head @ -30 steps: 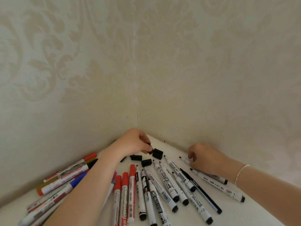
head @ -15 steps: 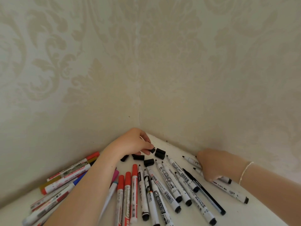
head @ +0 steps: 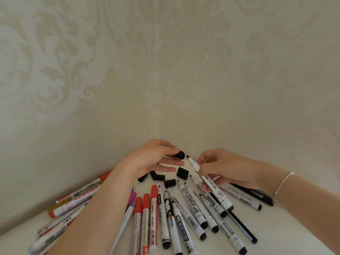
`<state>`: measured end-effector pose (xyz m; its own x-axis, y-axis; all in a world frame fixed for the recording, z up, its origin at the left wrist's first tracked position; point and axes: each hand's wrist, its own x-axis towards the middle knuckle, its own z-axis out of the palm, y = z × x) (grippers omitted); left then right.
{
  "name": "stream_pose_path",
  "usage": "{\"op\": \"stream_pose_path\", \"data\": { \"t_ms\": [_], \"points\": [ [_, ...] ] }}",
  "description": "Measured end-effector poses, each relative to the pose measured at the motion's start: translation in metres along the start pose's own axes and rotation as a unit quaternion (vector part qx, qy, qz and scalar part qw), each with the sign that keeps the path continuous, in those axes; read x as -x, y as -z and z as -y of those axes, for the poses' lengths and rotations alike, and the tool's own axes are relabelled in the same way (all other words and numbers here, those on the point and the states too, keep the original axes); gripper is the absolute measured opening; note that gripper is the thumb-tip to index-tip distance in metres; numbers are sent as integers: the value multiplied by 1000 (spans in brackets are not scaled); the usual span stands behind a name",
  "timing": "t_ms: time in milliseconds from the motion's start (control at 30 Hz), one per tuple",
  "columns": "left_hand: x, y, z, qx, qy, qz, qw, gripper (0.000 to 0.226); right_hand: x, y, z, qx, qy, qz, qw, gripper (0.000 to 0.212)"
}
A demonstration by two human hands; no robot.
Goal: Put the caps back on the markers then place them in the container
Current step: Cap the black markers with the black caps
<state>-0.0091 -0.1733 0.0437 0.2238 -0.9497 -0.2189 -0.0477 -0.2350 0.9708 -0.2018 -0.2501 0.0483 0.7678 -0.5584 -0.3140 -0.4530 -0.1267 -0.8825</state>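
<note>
Markers [head: 191, 216]: smooth plastic barrels, slight sheen, printed labels. Caps [head: 182, 173]: black plastic, matt-looking. Table [head: 287, 234]: smooth white, low gloss. Wall [head: 110, 70]: paper-like covering, damask pattern, soft satin sheen. Bracelet [head: 282, 183]: thin, metallic-looking, shiny.

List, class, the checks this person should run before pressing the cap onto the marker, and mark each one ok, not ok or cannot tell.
1. Black cap pinched in the left hand: ok.
2. Uncapped marker gripped by the right hand: ok.
3. Marker tip points toward the cap: ok.
4. Tip already inside the cap: not ok, a small gap remains.
5. Cap's open end faces the tip: cannot tell.
6. Container within reach: cannot tell, none is in view.
</note>
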Motion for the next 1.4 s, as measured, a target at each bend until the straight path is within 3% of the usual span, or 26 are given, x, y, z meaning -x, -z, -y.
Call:
{"op": "stream_pose_path", "data": {
  "t_ms": [233,600,967,1233,1333,1400],
  "points": [
    [4,-4,-3,0,-3,14,1000,18,-7,-2,3,2,15,0,1000,21],
    [5,-8,-1,-11,-35,25,999,16,-11,1,3,-52,62,-91,993,13],
    [4,-16,0,-15,-55,50,997,20,-8,5,-5,-135,53,-68,987,18],
    [4,-5,1,-18,-30,75,997,24,-11,4,-5,-166,37,3,985,22],
    [1,6,5,-65,-16,13,998,25,-12,7,-7,-96,11,-13,995,22],
    [-3,20,9,-177,-7,-57,983,25,-11,11,-13,58,-28,-69,995,26]
  ]
}}
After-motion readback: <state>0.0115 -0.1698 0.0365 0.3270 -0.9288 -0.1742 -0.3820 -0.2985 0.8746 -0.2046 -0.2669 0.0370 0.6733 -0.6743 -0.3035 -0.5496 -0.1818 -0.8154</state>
